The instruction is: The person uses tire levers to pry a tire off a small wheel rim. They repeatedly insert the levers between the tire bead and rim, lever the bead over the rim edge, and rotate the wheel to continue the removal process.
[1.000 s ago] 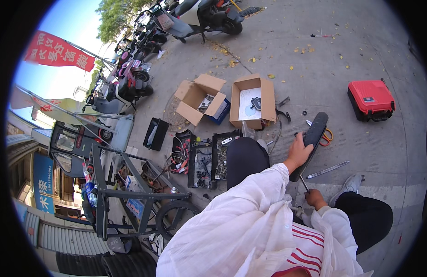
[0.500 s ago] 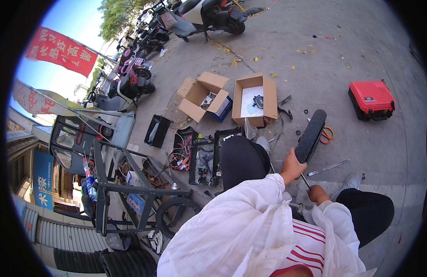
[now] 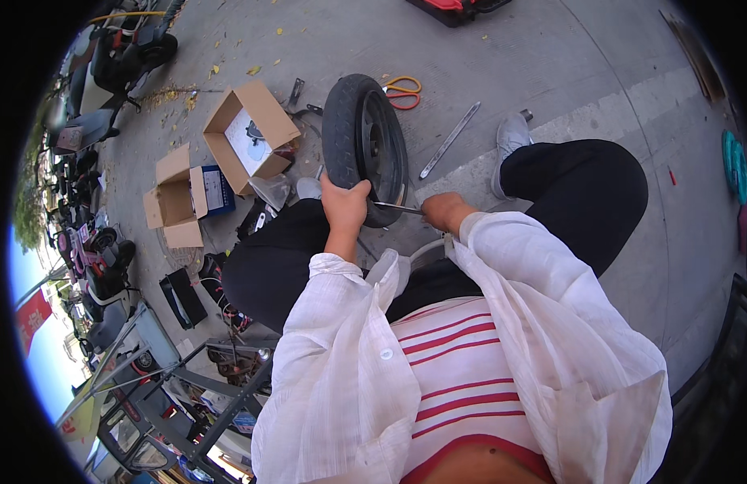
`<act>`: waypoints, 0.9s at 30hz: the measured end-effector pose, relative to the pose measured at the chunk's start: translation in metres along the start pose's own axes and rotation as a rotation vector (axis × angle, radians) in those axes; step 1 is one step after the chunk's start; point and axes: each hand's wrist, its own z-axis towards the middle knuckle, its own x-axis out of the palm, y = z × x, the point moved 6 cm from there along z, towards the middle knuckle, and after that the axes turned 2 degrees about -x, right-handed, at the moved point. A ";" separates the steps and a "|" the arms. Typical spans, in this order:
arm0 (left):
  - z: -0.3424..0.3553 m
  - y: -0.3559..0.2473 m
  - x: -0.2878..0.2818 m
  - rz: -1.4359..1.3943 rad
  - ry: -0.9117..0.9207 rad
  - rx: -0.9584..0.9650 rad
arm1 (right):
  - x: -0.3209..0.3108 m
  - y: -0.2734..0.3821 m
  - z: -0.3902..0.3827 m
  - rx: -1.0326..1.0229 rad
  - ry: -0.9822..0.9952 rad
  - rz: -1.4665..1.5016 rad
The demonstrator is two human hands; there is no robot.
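Observation:
A small wheel with a black tyre stands upright between my legs, slightly tilted, its dark rim facing right. My left hand is wrapped around the near part of the tyre, thumb toward the rim. In my closed right hand is a thin metal tire lever; its far end meets the tyre's edge near the rim, beside my left hand. The fist hides the lever's other end. On the ground right of the wheel lie scissors with orange and red handles and a long flat metal bar.
Two opened cardboard boxes stand left of the wheel, with a black tray nearer me. A red case is at the top edge. Parked scooters line the far left, and a dark metal frame stands lower left.
My view has swung to the right and down, so everything sits further left. The wheel now shows its rim side. Both hands keep their hold on the tyre and the lever.

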 end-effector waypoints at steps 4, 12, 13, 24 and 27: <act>0.015 0.010 -0.004 -0.104 0.015 -0.007 | -0.002 0.003 0.007 -0.021 -0.055 -0.004; 0.051 0.015 -0.019 -0.167 0.045 -0.085 | 0.023 -0.022 0.017 0.006 0.080 -0.028; 0.058 0.018 -0.022 -0.158 0.040 -0.085 | 0.025 -0.034 0.015 0.055 0.116 -0.083; 0.032 0.008 -0.024 0.015 0.144 0.093 | -0.049 -0.037 0.010 0.012 -0.522 0.118; 0.024 0.006 -0.028 0.086 0.193 0.123 | -0.067 -0.029 0.009 0.010 -0.461 0.020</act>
